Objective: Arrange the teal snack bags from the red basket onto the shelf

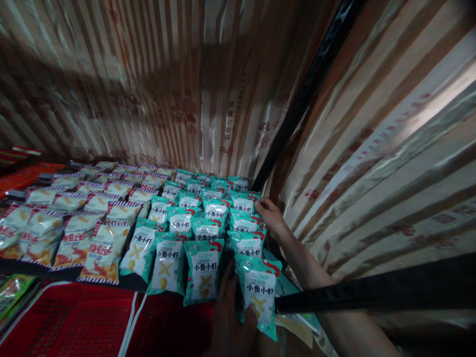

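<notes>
Teal-and-white snack bags (206, 267) stand in rows on a dark shelf. My left hand (228, 317) is at the front edge, beside the foremost bag of the right-hand row (258, 292). Its fingers stretch upward in the gap left of that bag, and the thumb touches the bag's lower front. Farther back, my right hand (270, 215) reaches in from the right, round a dark post. Its bent fingertips grip the side edge of a teal snack bag (243, 202) in the same row. Part of the right hand's grip is hidden.
Red-and-white snack bags (106, 248) fill the shelf to the left, with orange packets (28, 176) beyond. Below sits a red plastic basket (70, 317) with a white handle. A black bar (372, 282) crosses at right; striped sheeting (167, 84) hangs behind.
</notes>
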Motion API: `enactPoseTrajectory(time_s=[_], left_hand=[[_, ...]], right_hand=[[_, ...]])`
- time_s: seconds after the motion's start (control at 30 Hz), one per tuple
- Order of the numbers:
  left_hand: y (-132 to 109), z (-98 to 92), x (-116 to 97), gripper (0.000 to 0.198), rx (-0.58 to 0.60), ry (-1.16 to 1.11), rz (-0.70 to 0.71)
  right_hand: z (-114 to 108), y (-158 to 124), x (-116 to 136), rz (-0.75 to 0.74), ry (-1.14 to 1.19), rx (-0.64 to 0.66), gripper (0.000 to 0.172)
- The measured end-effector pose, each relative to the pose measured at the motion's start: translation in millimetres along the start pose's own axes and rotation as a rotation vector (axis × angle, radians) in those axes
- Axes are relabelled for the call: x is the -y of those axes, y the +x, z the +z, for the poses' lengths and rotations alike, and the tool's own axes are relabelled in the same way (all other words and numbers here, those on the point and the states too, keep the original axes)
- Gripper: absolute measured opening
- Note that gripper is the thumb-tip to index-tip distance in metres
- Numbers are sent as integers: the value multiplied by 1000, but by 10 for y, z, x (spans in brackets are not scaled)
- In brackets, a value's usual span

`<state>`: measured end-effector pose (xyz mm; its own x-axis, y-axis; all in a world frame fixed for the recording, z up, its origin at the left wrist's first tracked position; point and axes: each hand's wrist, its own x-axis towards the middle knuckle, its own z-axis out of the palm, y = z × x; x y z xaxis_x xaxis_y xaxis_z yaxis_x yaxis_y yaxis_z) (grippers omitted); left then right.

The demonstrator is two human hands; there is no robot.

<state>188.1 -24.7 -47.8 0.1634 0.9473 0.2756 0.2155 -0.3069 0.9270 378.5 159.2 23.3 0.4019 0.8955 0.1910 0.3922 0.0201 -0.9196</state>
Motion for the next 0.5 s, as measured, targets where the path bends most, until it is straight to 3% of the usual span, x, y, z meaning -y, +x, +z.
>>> enactPoseTrajectory(time_s=[0.5], left_hand=[[-8,2,-54,55,20,0,-22]], right_hand=[[-79,110,25,-151,-336,25,21]])
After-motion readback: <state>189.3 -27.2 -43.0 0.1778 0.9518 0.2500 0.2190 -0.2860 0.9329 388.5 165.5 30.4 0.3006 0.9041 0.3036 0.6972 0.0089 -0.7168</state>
